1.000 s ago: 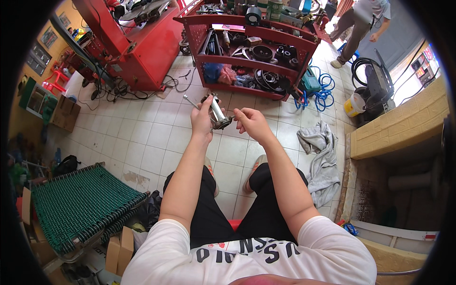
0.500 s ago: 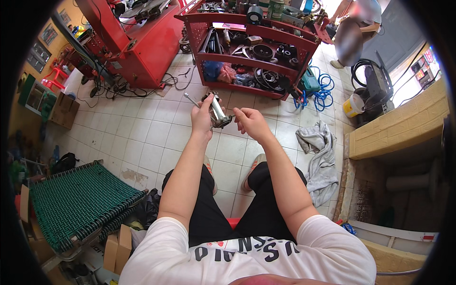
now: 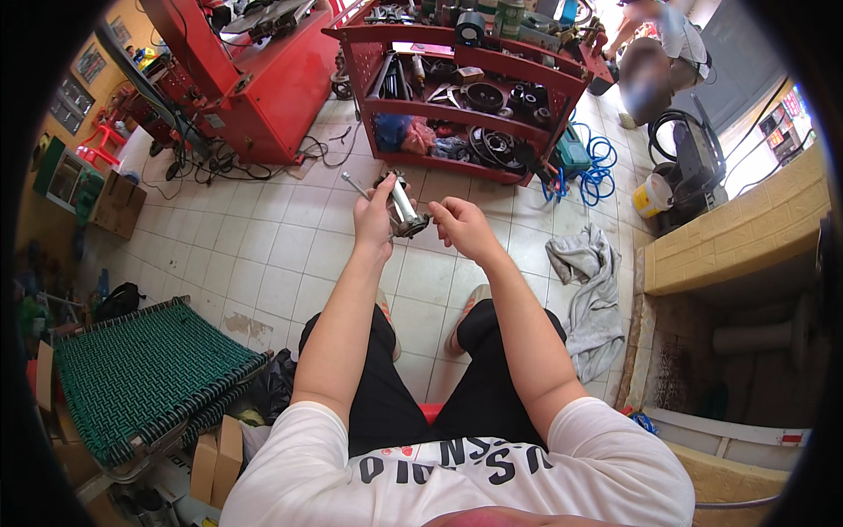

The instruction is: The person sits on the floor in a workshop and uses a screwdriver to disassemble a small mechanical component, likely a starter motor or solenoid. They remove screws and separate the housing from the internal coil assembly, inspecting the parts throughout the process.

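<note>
Both hands raised — left hand (image 3: 373, 215) gripping metal part (image 3: 404, 206)

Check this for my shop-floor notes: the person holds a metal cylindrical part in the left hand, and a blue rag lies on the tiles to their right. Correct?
Not quite. The rag is grey, not blue, as the head view shows. The rest holds: the left hand holds the metal cylindrical part, and the rag lies on the tiles to the right.

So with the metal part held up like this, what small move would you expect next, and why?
Probably the right hand works its fingertips on the lower end of the metal cylindrical part. The left hand grips the part upright above the tiled floor, and the right fingers are pinched right beside its dark base. What they pinch is too small to tell.
</note>
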### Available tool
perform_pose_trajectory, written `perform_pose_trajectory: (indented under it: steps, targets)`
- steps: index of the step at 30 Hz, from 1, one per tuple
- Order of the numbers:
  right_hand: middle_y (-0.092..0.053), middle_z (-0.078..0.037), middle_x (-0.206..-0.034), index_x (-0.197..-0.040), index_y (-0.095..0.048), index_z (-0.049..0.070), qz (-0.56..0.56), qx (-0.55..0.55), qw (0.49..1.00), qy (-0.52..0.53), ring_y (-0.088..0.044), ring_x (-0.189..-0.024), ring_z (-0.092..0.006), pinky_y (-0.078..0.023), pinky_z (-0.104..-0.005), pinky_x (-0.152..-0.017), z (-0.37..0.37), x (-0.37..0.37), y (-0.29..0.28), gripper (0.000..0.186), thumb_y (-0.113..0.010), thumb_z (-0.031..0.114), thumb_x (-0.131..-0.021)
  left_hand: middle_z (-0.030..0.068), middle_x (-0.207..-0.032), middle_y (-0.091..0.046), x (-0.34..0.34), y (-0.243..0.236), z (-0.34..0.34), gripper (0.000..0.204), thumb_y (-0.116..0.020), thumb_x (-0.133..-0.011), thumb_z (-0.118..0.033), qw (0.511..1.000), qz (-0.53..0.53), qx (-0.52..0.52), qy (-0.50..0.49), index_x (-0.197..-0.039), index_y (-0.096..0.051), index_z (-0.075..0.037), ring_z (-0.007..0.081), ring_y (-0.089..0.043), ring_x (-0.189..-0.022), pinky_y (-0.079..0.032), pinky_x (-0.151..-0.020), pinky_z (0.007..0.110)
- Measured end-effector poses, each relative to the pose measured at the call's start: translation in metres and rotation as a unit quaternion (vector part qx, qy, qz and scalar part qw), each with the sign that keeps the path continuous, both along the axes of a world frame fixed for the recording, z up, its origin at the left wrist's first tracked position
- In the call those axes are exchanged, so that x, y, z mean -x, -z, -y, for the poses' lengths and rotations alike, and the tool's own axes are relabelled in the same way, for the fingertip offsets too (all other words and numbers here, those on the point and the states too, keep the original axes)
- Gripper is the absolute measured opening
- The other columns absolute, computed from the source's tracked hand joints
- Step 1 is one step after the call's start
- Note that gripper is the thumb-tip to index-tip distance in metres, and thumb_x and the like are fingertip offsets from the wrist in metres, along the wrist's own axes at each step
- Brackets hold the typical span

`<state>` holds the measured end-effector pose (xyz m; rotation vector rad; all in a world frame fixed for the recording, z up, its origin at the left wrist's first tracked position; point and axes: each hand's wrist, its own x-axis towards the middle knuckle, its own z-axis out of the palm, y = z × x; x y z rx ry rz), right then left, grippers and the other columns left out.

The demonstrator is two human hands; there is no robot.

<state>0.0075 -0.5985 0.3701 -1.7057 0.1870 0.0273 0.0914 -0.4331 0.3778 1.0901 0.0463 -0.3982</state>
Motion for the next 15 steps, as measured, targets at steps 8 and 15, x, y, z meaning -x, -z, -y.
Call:
perform_pose_trajectory:
  steps: [8, 15]
  targets:
    - [-0.062, -0.003, -0.082, -0.108, -0.060, 0.002, 0.066, -0.095, 0.993, -0.020, -0.055, -0.061, -0.0070, -0.046, -0.0241, -0.056, 0.002, 0.001, 0.003, 0.027, -0.060, 0.028, -0.099, 0.0109, -0.101, -0.070, -0.001, 0.000, 0.000, 0.040, -0.065, -0.093, -0.036, 1.000, 0.011, 0.003, 0.007, -0.111, -0.060, -0.001, 0.0184, -0.070, -0.079, -0.059, -0.065, 0.032]
    - [-0.064, -0.003, -0.088, -0.111, -0.066, 0.003, 0.008, -0.092, 0.996, -0.006, -0.057, -0.061, -0.0085, -0.048, -0.0252, -0.057, -0.008, 0.002, 0.000, 0.045, -0.050, 0.044, -0.102, 0.0131, -0.099, -0.070, 0.001, 0.007, 0.007, 0.034, -0.070, -0.091, -0.031, 0.998, 0.052, -0.011, 0.025, -0.106, -0.054, -0.004, 0.0190, -0.071, -0.077, -0.060, -0.064, 0.032]
